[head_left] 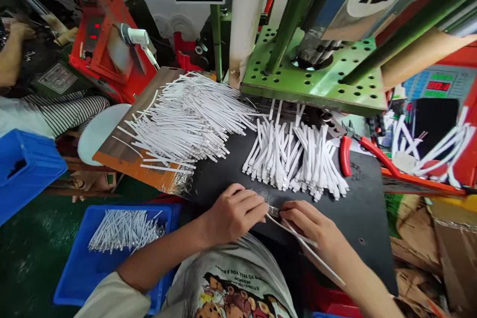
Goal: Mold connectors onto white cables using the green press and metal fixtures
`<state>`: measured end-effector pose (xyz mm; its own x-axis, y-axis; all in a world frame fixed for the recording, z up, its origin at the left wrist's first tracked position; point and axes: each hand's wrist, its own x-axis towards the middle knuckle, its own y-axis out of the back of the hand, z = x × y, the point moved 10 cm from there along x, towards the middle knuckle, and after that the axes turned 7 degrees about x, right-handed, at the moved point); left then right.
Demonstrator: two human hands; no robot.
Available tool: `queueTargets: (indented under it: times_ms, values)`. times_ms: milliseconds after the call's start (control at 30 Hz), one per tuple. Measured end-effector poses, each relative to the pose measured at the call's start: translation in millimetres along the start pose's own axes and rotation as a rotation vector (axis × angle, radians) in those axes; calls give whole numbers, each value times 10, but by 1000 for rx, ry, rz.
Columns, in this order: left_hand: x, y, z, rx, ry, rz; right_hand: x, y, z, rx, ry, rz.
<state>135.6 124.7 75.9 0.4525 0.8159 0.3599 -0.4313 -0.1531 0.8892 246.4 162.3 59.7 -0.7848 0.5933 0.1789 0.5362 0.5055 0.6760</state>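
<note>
At the near edge of the black worktop (363,194): white strips (311,249) between two hands

Clock centred on the hands, twelve pointing away from the person.

Centre. Left hand (238,213) is curling its fingers inward, grasping the near ends of the white strips; the thumb is mostly hiding. Right hand (307,218) is resting opposite with bent fingers, beside a small shiny piece (274,210); whether those fingers are gripping or only steadying, I cannot tell. The strips are trailing toward four o'clock, across the right hand and wrist, probably so that the long tails are staying clear of the fingertips. Both hands are keeping low, likely letting the worktop bear the piece.

Twelve o'clock. Two bunches (276,154) of strips are lying side by side, ends facing the person, presumably for easy counting or reach.

Eleven. A big loose heap (186,114) is spreading over a wooden board (147,171), seemingly placed within the left hand's reach.

One to two. Red-handled pliers (346,156) are lying open near the bunches, handles toward the person. Beyond, a red ledge (421,188) is carrying looped strips (456,146).

Containers. Eight o'clock: a blue bin (70,278) is sitting low, holding more strips (119,231) gathered toward its far side, bare floor showing nearer. Ten: another blue container (37,174) is tilting; its contents are not showing.
</note>
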Motion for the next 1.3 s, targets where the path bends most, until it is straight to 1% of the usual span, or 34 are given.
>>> queueTargets:
  times_ms: [67,133,200,267,333,367,433,467,533,600,667,733,767,833,900,933,1000,1033,1100,1167,1200,1233,1300]
  values:
    - [-172,217,-196,76,79,39,134,29,-11,-14,-15,-134]
    - [-433,464,-519,234,218,71,392,81,-26,-57,-44,-166]
    - [-687,626,-846,423,313,28,779,62,-33,-114,-82,-153]
    - [-842,683,-1088,532,324,-47,1229,-78,-12,-203,-136,-170]
    - [-878,702,-1208,568,298,-80,1643,-278,39,-311,-212,-219]
    - [-857,720,-1224,574,285,-68,1811,-372,51,-343,-238,-239]
    - [-761,766,-1180,556,253,-6,2027,-516,45,-374,-266,-269]
    - [-698,789,-1134,524,232,32,2065,-552,30,-381,-267,-278]
    - [-570,833,-1035,389,191,109,1987,-547,17,-406,-271,-305]
    - [-458,875,-977,186,181,176,1733,-430,26,-445,-272,-336]
    - [-376,906,-995,-37,235,242,1365,-211,54,-468,-284,-341]
    - [-331,895,-1077,-282,348,306,951,44,76,-402,-308,-303]
    - [-317,856,-1121,-422,410,330,743,160,88,-324,-329,-267]
    - [-286,691,-1175,-723,520,336,351,327,124,-120,-373,-169]
    - [-240,475,-1147,-962,590,297,40,413,157,31,-376,-32]
    - [-218,377,-1112,-1033,610,275,-75,429,160,71,-350,42]
    - [-187,242,-1028,-1043,619,245,-222,410,125,87,-254,177]
    - [-177,220,-979,-981,599,248,-263,383,101,76,-205,232]
    - [-158,246,-843,-752,506,269,-300,319,68,45,-146,312]
    - [-130,286,-627,-504,344,277,-299,264,53,20,-126,349]
    - [-117,279,-510,-420,258,264,-293,243,51,15,-123,352]
    - [-105,247,-413,-368,190,234,-286,225,49,15,-122,349]
    - [-85,159,-302,-326,123,155,-275,196,58,22,-126,335]
